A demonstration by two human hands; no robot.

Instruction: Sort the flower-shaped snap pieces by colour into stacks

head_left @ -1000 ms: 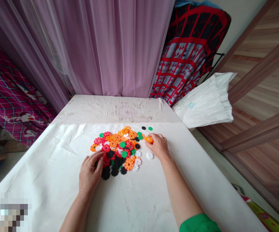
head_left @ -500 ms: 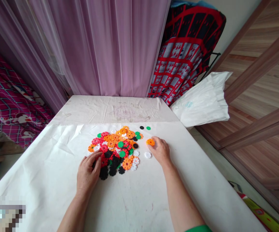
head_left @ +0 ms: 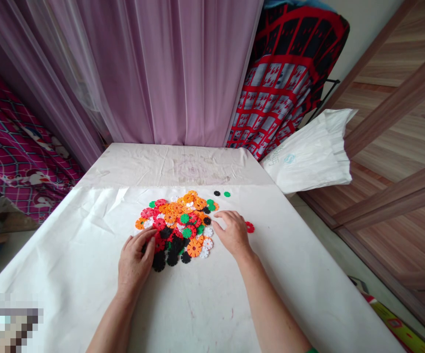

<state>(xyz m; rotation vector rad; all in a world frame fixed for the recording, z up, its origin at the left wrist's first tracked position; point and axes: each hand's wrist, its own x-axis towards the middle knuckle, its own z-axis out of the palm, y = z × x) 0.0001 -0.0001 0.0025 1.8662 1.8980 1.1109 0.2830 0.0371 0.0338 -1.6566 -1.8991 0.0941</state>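
Disc pile (head_left: pixel 177 223): you see mixed flower-shaped discs in orange, red, black, green and white.
Near edge of pile: mostly black discs, with one large orange disc (head_left: pixel 194 248) and white ones beside it.
Single disc (head_left: pixel 249 227) by your right hand (head_left: pixel 231 234): red.
Two stray discs at the far side: one black (head_left: pixel 217 193), one green (head_left: pixel 227 194).
Table cover (head_left: pixel 205 304): white, with faint pink and brown stains on the far part.
Curtain (head_left: pixel 161 68): sheer lilac-purple.
Blanket on the right (head_left: pixel 289 83): red and black grid with white squares.
Fabric on the left (head_left: pixel 10 152): magenta with a net pattern and cartoon figures.
Bag (head_left: pixel 311 152): white.
Floor (head_left: pixel 399 122): brown wood grain.
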